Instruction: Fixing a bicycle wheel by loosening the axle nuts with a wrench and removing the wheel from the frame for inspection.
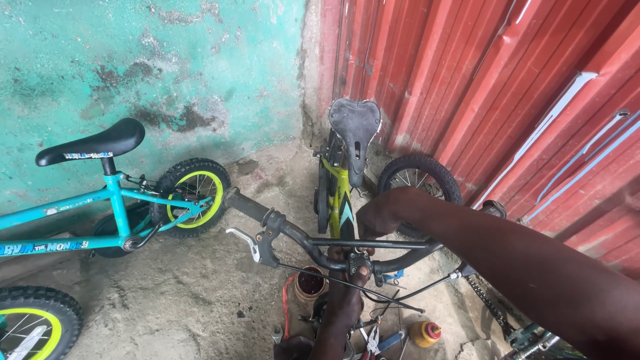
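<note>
Hands grip a small bike: left point(350, 267) on the handlebar stem point(358, 259), right point(377, 215) on the crossbar point(373, 244) (yellow frame).

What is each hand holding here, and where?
Left hand grips the handlebar at its centre clamp. Right hand rests on the crossbar; its grip is unclear.

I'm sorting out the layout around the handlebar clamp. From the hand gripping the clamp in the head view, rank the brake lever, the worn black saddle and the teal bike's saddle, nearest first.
From the left hand on the handlebar clamp:
1. Brake lever, just to its left on the bar.
2. Worn black saddle, straight above, by the red shutter.
3. Teal bike's saddle, far left by the green wall.
</note>
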